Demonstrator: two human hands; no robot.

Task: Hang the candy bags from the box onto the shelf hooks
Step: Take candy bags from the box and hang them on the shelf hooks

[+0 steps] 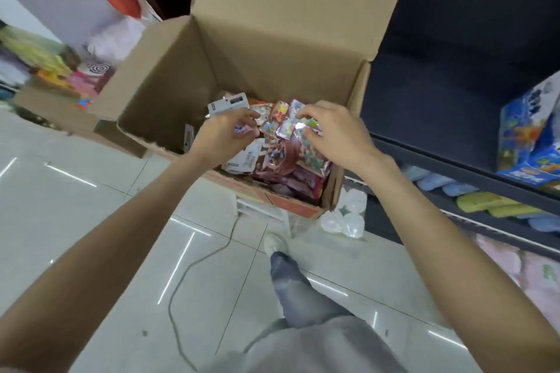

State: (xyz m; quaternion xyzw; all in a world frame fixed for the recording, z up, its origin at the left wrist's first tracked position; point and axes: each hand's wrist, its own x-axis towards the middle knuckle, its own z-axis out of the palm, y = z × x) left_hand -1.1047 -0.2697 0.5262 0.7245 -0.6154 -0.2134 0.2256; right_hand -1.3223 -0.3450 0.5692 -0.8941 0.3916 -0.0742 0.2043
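Picking is the step in hand: both hands reach into the box (pixel 169 70), left hand (pixel 225 133) and right hand (pixel 333 133) with fingers pinched on candy bags (pixel 285 127) heaped toward its near right corner. Next, I judge, the bags must be lifted clear and carried to the shelf (pixel 454 100); no hooks show.

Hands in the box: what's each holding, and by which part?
Left hand grips candy bags by their top ends. Right hand pinches a bag's upper edge in the same bunch.

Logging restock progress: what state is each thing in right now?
cardboard box: open, flaps up, part full.
candy bags: piled in the box, none hung.
left hand: gripping a bag.
right hand: pinching a bag.
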